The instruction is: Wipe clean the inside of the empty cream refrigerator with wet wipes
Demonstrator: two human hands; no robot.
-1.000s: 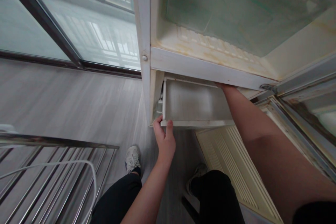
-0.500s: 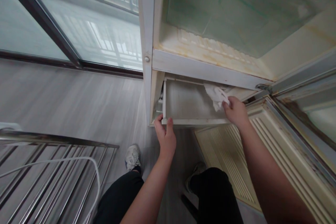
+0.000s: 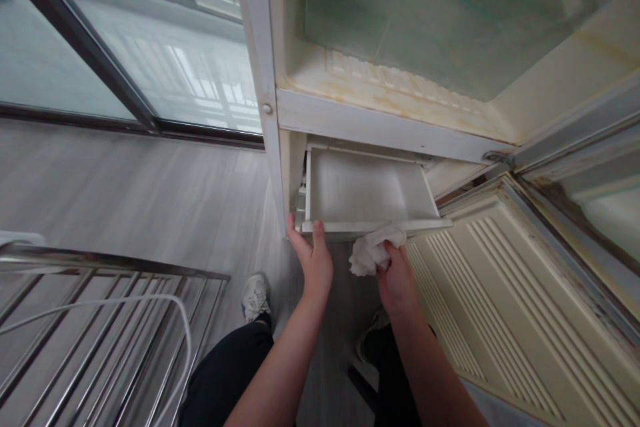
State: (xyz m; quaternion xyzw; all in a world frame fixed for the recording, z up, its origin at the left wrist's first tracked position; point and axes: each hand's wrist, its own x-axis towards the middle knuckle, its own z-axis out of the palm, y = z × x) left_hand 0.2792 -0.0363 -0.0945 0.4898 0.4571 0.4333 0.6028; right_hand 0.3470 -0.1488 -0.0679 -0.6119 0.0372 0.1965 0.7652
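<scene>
A white drawer (image 3: 370, 187) is pulled part way out of the lower compartment of an old refrigerator (image 3: 350, 110). My left hand (image 3: 314, 263) grips the drawer's front left corner, thumb over the rim and the other fingers partly hidden below. Pinched in my right hand (image 3: 397, 283) is a crumpled white cloth (image 3: 373, 251), possibly a paper towel. The cloth lies against or just in front of the drawer's front edge, right of its middle. Nothing shows inside the drawer.
The lower door (image 3: 480, 293) of the refrigerator hangs open on the right. Above is a stained upper compartment with a glass shelf (image 3: 425, 20). A metal rack (image 3: 100, 340) with a white cable (image 3: 186, 327) stands at left, and a sliding glass door (image 3: 200, 80) behind.
My right hand has brought the cloth from inside the drawer's right side out to its front edge, moving left and toward me. My left hand stays at the corner.
</scene>
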